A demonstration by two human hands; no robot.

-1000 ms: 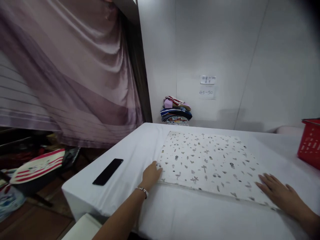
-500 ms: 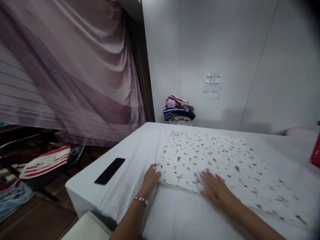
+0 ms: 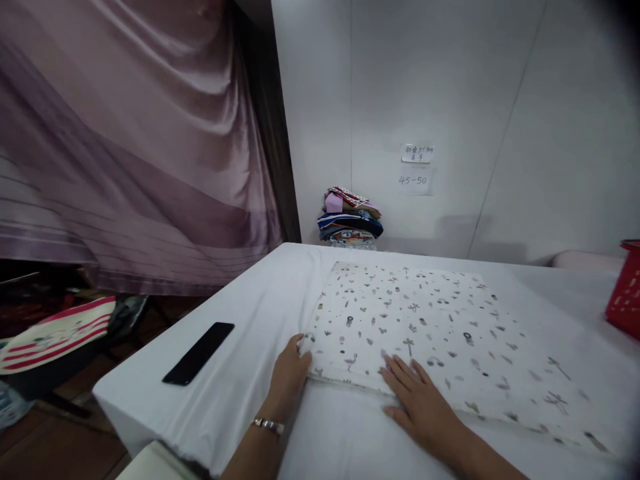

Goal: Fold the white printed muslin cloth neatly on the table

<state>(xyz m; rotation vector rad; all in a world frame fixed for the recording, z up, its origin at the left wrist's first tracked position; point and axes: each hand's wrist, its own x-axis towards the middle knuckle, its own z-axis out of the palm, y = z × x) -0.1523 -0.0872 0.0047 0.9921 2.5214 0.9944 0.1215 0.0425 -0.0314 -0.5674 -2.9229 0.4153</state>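
Note:
A folded white cloth [image 3: 430,327] printed with small grey figures lies flat on the white-covered table [image 3: 260,300]. My left hand [image 3: 289,375] rests at the cloth's near left corner, its fingers curled over the edge there; whether they pinch it I cannot tell. My right hand [image 3: 419,400] lies flat on the cloth's near edge, fingers stretched out and slightly apart, a short way right of the left hand. A bracelet sits on my left wrist.
A black phone [image 3: 199,353] lies on the table's left side near its edge. A stack of folded clothes [image 3: 351,219] stands against the back wall. A red basket [image 3: 626,290] sits at the far right. A purple curtain [image 3: 130,147] hangs left, with bags on the floor below.
My right hand has slid left along the cloth's near edge, from its right corner to just right of my left hand. The left hand has stayed at the corner.

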